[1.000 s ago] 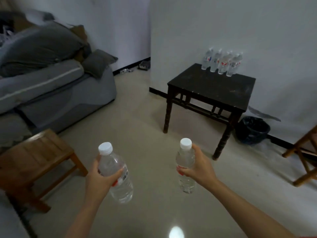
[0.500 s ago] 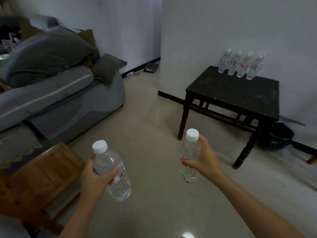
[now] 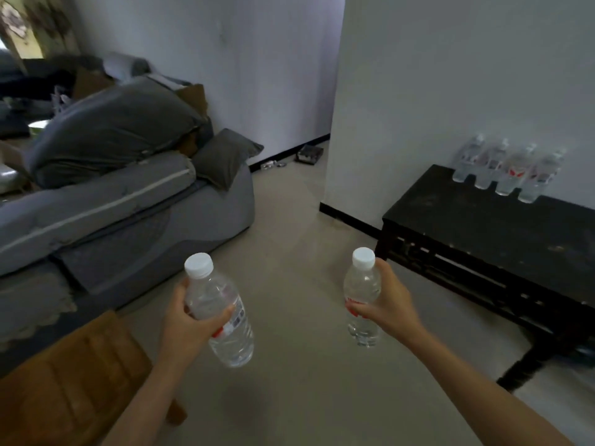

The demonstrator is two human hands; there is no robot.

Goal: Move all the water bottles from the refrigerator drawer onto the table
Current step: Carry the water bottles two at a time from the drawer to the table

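Note:
My left hand (image 3: 188, 329) grips a clear water bottle (image 3: 222, 320) with a white cap and a red label, tilted a little to the left. A second, similar water bottle (image 3: 362, 294) stands nearly upright in my right hand (image 3: 391, 305). Both are held over the floor in front of me. To the right stands the dark wooden table (image 3: 502, 239). Along its far edge, against the white wall, several water bottles (image 3: 508, 169) stand in a row. The refrigerator drawer is out of view.
A grey sofa (image 3: 128, 217) piled with grey bedding and cushions fills the left side. A low brown wooden stool (image 3: 70, 378) sits at the bottom left, close to my left arm. Light tiled floor (image 3: 289, 239) runs ahead toward a wall corner (image 3: 338, 123).
The table and its bottles have slid to the right and grown larger in view, and the sofa has come closer. Both hands keep hold of their bottles, which sit slightly higher in the frame.

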